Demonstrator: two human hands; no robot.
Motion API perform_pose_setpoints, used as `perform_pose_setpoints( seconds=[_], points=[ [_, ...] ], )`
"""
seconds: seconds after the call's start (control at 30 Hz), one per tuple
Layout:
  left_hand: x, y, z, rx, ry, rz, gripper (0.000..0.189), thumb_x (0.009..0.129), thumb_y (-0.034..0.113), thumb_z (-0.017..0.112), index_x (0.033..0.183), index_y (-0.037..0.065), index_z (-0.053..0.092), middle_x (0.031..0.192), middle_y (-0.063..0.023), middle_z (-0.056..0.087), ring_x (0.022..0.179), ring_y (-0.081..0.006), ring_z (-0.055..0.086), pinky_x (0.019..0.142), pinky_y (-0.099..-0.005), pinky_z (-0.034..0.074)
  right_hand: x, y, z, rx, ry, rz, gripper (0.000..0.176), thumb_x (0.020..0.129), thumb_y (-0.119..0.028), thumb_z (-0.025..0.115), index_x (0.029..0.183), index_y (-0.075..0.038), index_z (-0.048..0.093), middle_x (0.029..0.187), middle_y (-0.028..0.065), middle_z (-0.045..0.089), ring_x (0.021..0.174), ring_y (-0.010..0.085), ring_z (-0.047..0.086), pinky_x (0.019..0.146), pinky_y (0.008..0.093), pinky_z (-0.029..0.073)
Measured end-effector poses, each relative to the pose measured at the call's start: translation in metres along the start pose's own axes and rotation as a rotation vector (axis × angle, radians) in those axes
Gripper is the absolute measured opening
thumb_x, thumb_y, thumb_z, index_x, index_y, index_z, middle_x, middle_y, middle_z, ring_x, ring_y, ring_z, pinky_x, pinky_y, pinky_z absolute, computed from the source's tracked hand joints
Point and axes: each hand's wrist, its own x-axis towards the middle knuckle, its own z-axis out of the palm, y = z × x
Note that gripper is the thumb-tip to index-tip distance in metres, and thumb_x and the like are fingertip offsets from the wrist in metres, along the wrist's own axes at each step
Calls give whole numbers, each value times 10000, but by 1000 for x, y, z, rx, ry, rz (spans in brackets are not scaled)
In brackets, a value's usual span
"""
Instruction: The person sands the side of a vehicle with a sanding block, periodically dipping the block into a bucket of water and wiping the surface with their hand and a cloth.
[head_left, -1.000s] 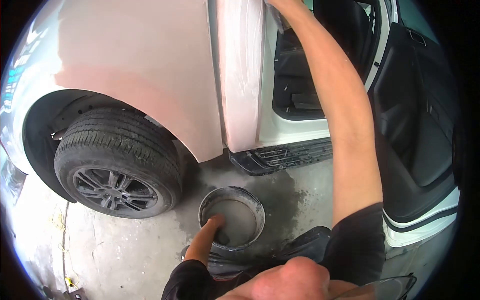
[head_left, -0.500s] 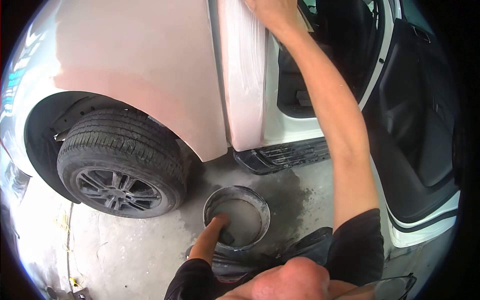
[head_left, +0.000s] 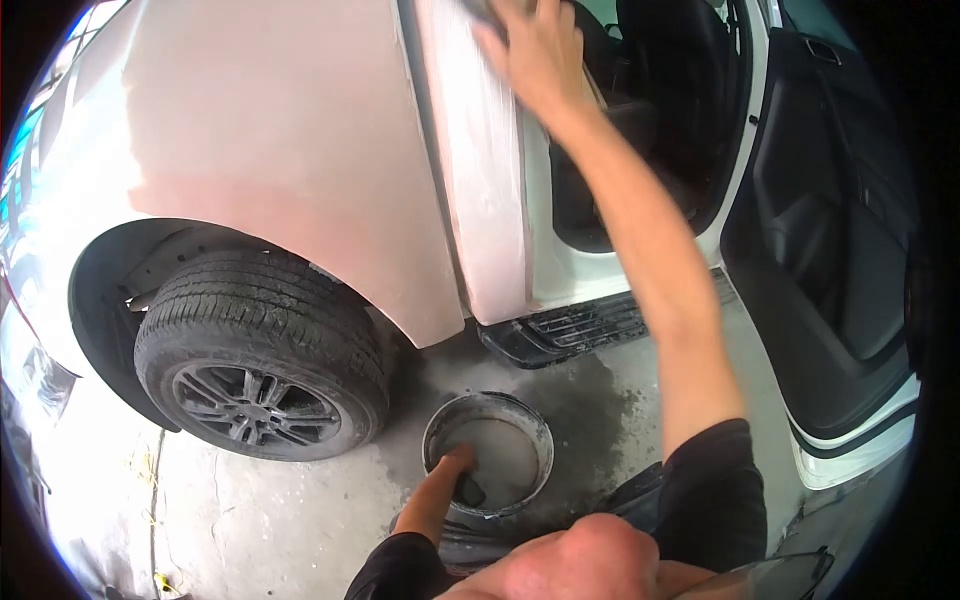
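Observation:
My right hand (head_left: 540,65) is up at the top edge, against the pale, white-streaked body panel (head_left: 480,170) beside the door opening. Its thumb and fingers close on a grey flat pad (head_left: 482,10), blurred and partly cut off by the frame. Low down, my left hand (head_left: 458,460) reaches into a round bucket (head_left: 545,455) of cloudy grey water. The water hides its fingers. A dark patch shows just below that hand, and I cannot make out what it is.
Left of the bucket is the wheel (head_left: 260,380), under a fender (head_left: 280,130) with pinkish and bare patches. A black side step (head_left: 570,330) juts out beneath the door opening. The open door (head_left: 830,240) stands on the right. Wet concrete (head_left: 590,400) surrounds the bucket.
The view has shifted, so the car and bucket sit slightly lower in it. More of my right hand and the grey pad now shows. My left hand stays in the bucket.

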Motion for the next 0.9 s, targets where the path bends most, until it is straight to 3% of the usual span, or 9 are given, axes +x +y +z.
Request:
perform_pose_setpoints(
  seconds=[0.03,0.17,0.33,0.4,0.5,0.6,0.73,0.8,0.9],
  points=[
    [-8,15,-17,2,11,34,367,897,269,619,1139,14,721,1248,-235,676,1155,-357,669,1003,-471,525,-31,5,9,-72,33,-83,646,889,-335,734,1490,-362,499,1342,252,490,1028,415,566,801,541,484],
    [-20,27,-31,-71,-60,-22,367,882,275,643,1153,42,725,1259,-217,677,1163,-355,665,1012,-462,522,-179,21,12,48,-106,-359,684,875,-342,752,1504,-387,488,1475,309,422,1131,460,548,923,553,474],
    [-34,34,-39,-41,-167,-54,363,876,259,639,1176,78,734,1256,-194,686,1165,-344,668,1009,-459,522,-15,20,6,-10,0,-179,675,870,-339,764,1490,-383,500,1373,282,477,1117,456,557,859,553,492],
    [-27,34,-39,53,-152,2,348,875,245,627,1158,81,745,1240,-188,695,1155,-338,675,1006,-454,523,52,7,-12,133,-56,13,537,968,-247,645,1468,-106,511,1333,260,486,1140,419,524,965,522,459],
    [-32,34,-41,49,-130,-12,322,876,231,608,1113,78,763,1211,-185,709,1131,-333,687,1001,-447,525,30,27,16,26,118,-139,659,876,-350,752,1484,-360,500,1324,266,484,1066,446,553,805,541,504],
    [-34,36,-42,95,-107,8,321,879,237,600,1094,66,767,1190,-189,715,1109,-335,696,993,-445,528,-57,21,10,31,91,-226,605,884,-359,734,1453,-334,532,1327,248,479,1004,429,552,780,546,512],
    [-37,35,-40,77,-90,2,342,895,273,596,1098,53,763,1188,-196,714,1108,-338,695,993,-446,527,-6,27,5,-66,35,-169,605,880,-353,732,1451,-328,533,1348,238,469,1007,419,555,798,538,510],
    [-43,39,-45,27,-83,-23,356,905,294,593,1100,48,760,1190,-199,712,1112,-340,693,995,-446,526,53,1,-25,91,-128,58,535,968,-224,642,1475,-118,508,1347,252,490,1168,414,523,977,530,462],
    [-47,40,-50,-7,-11,-15,369,917,316,585,1096,43,759,1188,-202,712,1111,-339,692,994,-446,526,56,29,16,123,-1,-78,609,907,-354,695,1486,-352,504,1418,269,440,1131,452,528,848,541,505]
  ],
)
